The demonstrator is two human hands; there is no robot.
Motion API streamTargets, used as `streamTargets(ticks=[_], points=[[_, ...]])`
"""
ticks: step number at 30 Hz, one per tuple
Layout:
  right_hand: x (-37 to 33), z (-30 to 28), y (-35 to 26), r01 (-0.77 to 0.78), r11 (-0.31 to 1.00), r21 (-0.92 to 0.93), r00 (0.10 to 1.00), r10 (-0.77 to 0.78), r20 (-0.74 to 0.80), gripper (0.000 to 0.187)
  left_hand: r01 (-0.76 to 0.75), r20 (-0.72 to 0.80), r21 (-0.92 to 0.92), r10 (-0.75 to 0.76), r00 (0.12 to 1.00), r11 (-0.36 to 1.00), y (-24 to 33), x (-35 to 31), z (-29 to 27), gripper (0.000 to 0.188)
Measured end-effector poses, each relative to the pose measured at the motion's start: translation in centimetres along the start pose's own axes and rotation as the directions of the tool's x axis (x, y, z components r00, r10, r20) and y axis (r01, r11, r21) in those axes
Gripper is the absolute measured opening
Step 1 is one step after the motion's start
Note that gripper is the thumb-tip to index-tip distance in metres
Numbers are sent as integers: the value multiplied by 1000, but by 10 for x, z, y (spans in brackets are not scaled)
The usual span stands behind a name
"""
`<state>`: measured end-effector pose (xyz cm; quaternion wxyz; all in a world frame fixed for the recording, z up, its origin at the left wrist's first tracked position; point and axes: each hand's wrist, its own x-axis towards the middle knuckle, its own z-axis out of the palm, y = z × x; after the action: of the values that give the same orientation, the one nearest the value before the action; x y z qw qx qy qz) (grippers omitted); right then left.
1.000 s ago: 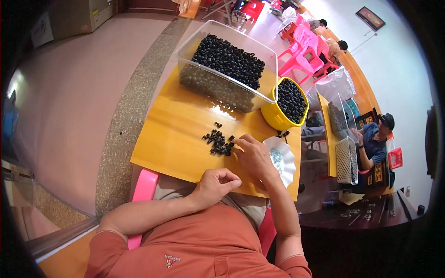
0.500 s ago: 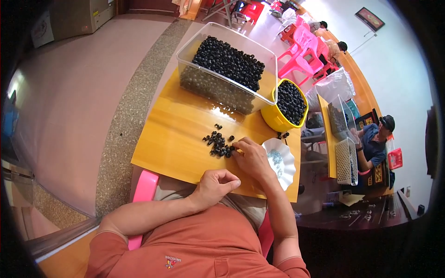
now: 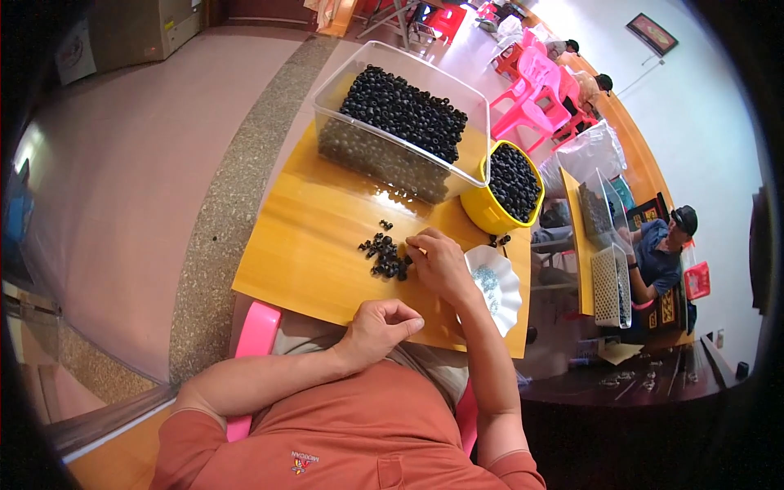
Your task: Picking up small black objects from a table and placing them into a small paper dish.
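A loose pile of small black bead-like parts (image 3: 384, 255) lies on the wooden tabletop (image 3: 302, 245). My right hand (image 3: 443, 265) is over the pile's right edge, fingers bent together and tips down at the table; whatever is under them is hidden. Close to the table's front edge, in front of my body, my left hand (image 3: 377, 333) is curled with thumb and forefinger pinched; anything between them is too small to see. Just right of my right hand sits a white fluted dish (image 3: 508, 304) containing small clear pale-blue bits.
At the table's back stands a clear plastic bin (image 3: 384, 175) full of black parts. Beside it is a yellow tub (image 3: 483, 211), also filled with them. A few loose parts (image 3: 499, 241) lie near the tub. Another person (image 3: 657, 261) sits at a table to the right.
My right hand has shifted slightly up and left, and its fingertips now cover the spot where a single black part lay. The left hand stays put.
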<state>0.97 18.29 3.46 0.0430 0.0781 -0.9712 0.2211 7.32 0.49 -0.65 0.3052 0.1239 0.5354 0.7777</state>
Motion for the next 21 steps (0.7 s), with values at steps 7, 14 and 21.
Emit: streamTargets(ticks=[7, 14, 21], points=[[2, -3, -1, 21, 999, -36, 998, -19, 56, 17, 10, 5, -49, -10, 1000, 999, 1, 0, 0, 12], [-1, -4, 0, 5, 996, -90, 999, -1, 47, 17, 10, 13, -63, -9, 1000, 998, -1, 2, -1, 12], [-2, -5, -1, 10, 997, -70, 998, -6, 60, 16, 13, 17, -107, -11, 1000, 994, -2, 3, -2, 11]])
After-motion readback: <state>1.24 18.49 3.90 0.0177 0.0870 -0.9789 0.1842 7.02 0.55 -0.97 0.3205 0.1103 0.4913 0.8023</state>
